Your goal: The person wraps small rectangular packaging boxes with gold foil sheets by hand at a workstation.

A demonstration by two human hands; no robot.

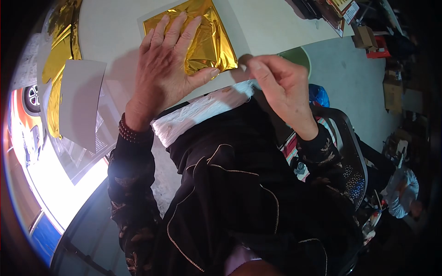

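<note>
A square packet of shiny, wrinkled gold foil (209,43) lies on the pale table at the top of the view. My left hand (168,64) is flat on its left side, fingers spread and thumb along the near edge. Just off the packet's near right corner, my right hand (283,85) is closed in a pinch; whatever its fingertips hold, if anything, is hidden. Across my lap, below the packet, rests a bundle of white threads (202,112), its right end close under my right hand.
A grey card (82,99) and more gold foil (57,85) lie at the table's left side, over clear plastic sheeting (108,110). A green bin (300,59) stands beyond my right hand. A dark chair (357,152) and a blue bag (318,95) are at the right.
</note>
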